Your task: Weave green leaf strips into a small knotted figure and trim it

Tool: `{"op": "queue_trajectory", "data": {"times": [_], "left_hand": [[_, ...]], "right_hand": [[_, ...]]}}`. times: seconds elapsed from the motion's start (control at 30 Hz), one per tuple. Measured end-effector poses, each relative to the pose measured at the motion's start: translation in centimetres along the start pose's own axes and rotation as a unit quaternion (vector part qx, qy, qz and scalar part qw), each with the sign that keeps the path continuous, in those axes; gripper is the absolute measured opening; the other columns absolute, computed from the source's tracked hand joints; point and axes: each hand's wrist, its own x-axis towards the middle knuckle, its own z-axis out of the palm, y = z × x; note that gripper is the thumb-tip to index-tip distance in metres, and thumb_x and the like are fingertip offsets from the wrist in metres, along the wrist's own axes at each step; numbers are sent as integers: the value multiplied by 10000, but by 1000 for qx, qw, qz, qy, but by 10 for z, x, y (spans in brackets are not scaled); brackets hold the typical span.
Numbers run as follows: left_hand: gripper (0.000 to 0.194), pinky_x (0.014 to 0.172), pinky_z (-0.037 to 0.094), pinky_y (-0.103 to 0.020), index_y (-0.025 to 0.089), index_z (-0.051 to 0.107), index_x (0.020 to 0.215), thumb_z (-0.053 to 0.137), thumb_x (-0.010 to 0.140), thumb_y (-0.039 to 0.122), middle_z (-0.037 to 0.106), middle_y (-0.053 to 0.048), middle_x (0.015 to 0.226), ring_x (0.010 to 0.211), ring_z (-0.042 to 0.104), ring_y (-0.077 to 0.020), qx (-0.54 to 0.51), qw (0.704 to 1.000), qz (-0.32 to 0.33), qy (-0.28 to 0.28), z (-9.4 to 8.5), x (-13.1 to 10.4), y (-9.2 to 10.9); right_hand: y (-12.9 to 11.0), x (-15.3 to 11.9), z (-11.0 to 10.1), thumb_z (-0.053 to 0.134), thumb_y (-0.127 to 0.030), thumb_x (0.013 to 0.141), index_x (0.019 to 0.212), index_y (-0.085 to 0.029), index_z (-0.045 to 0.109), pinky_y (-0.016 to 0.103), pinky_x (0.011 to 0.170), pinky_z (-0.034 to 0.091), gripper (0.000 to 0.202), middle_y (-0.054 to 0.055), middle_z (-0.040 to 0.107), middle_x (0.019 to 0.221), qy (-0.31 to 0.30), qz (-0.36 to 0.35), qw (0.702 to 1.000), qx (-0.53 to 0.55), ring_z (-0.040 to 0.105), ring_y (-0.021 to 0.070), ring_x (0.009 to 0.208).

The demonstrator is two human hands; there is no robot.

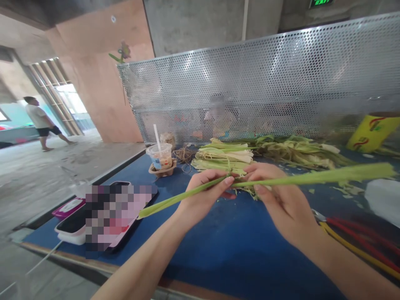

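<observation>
Two bare hands work at a leaf strip (pixel 300 179), held above the near half of a blue surface (pixel 225 246). The strip is long, narrow and light green, folded lengthwise; its right-hand length broadens into a flat, paler, slightly ragged end, while its left-hand length stays slim and shows a lengthwise crease. Whether it is one piece or two meeting between the hands cannot be told. The left hand (pixel 201 196) has its fingers closed on the inner part, the thumb pressed along the strip near a small knot-like tuft; from this pinch the left length slants down and outward past the wrist. The right hand (pixel 279 193) grips the other length between thumb and fingers, just beside the left fingertips, and the broad end projects well beyond the knuckles. To the right, a tool with red and yellow handles (pixel 346 242) lies near the right wrist; to the left rests a phone (pixel 125 233). Beyond the hands lie a stack of pale strips (pixel 218 156) and a heap of husks (pixel 300 154), with a lidded cup (pixel 161 157) to their left. A perforated metal screen (pixel 250 83) stands behind.
</observation>
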Motion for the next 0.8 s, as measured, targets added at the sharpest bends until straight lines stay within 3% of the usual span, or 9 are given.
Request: {"op": "queue_trajectory", "data": {"times": [0.23,0.3,0.43,0.57,0.67,0.8], "left_hand": [[151,663,530,-284,166,545,899,501,841,299,600,-22,880,676,604,-116,211,975,70,-20,-3,-4,-6],[150,655,515,-286,170,521,891,468,859,307,598,-18,854,639,595,-110,255,964,67,-34,-4,-5,-5],[181,620,501,-273,165,496,867,435,878,335,601,-25,795,646,575,-118,241,964,34,-104,-4,-6,-4],[157,587,485,-253,164,472,868,422,885,311,549,-5,767,605,541,-95,162,975,15,-152,-4,-7,-3],[158,563,463,-241,175,437,818,392,893,306,510,15,737,567,517,-82,181,971,12,-154,-3,-8,0],[174,558,424,-239,181,414,798,371,893,321,460,31,681,550,474,-84,304,944,27,-123,-2,-10,4]], "right_hand": [[-5,5,-6,365,-258,916,889,-232,482,281,636,472,122,43,551,945,-84,103,990,53,556,142,729],[-4,5,-9,381,-261,912,906,-236,490,275,644,480,112,47,566,966,-97,105,988,57,569,152,779],[-2,5,-14,468,-230,869,906,-234,542,287,780,483,83,50,585,1033,-64,73,995,37,563,181,981],[-5,7,-16,513,-292,845,881,-226,583,238,653,516,103,25,648,868,-68,178,979,70,628,151,785],[-7,9,-15,554,-348,814,880,-215,616,220,594,523,161,17,681,797,-49,258,959,109,650,149,705],[-7,9,-14,594,-343,776,837,-211,638,234,625,526,152,14,691,783,-24,255,964,69,658,161,713]]}}
